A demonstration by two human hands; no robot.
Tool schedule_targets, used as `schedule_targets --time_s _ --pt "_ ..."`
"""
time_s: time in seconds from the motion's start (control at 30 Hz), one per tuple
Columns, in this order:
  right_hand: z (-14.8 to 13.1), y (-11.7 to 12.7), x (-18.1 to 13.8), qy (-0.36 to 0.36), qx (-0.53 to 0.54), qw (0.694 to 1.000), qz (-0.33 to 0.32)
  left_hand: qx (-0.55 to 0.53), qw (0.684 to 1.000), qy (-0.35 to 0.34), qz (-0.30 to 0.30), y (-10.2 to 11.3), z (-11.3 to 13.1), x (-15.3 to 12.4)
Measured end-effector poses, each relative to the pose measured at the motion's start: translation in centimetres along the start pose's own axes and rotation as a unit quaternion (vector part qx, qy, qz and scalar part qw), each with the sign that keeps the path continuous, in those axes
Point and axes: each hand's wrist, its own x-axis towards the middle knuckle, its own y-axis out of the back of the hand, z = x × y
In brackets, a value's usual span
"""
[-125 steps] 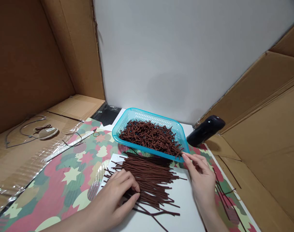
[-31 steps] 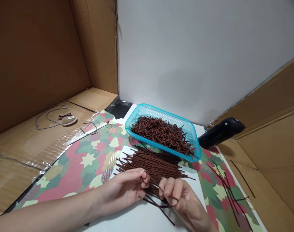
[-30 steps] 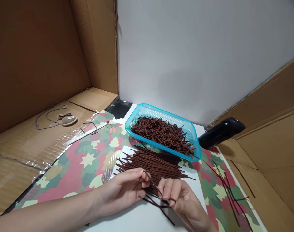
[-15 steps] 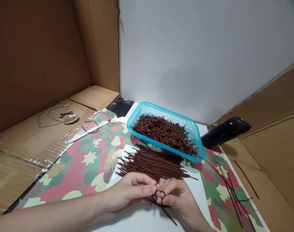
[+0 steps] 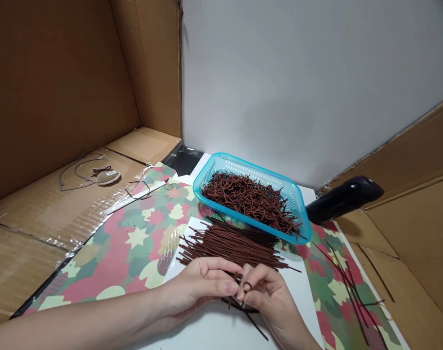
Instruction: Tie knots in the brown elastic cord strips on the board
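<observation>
Above a white sheet (image 5: 192,323), both my hands pinch a brown cord (image 5: 247,286) bent into a small loop. The thumb and fingers of my left hand (image 5: 207,287) close on it from the left. My right hand (image 5: 267,294) grips the looped part at its fingertips, touching the left fingers. Loose cord ends stick out below the hands, one slanting down to the right. Just beyond my hands lies a pile of straight brown cords (image 5: 229,243). Behind it stands a blue plastic basket (image 5: 305,218) holding many short, knotted-looking brown pieces.
Several loose cords (image 5: 352,291) lie on the patterned cover at right. A black handle-like object (image 5: 345,197) juts out beside the basket. At left are a round beige piece with a bow (image 5: 108,179), grey wire (image 5: 66,187) and a white strip (image 5: 119,206). Cardboard walls (image 5: 54,73) enclose the sides.
My fingers have shifted slightly around the cord, and the right index finger has curled closer to the left fingertips. The loop sits a little higher. The view has moved slightly.
</observation>
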Motion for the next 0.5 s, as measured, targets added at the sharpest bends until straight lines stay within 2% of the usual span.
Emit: schedule_targets --time_s 0.17,0.37,0.5 --pt "-0.24 -0.25 -0.08 -0.033 0.009 0.999 0.010 0.029 0.999 -0.016 0.020 -0.20 0.23 -0.07" --pt "-0.12 -0.28 -0.11 0.036 -0.068 0.997 0.002 0.102 0.991 -0.061 0.053 -0.47 0.45 -0.40" --pt "0.00 -0.19 -0.22 0.061 -0.102 0.992 0.030 0.148 0.982 -0.101 0.064 -0.34 0.38 -0.52"
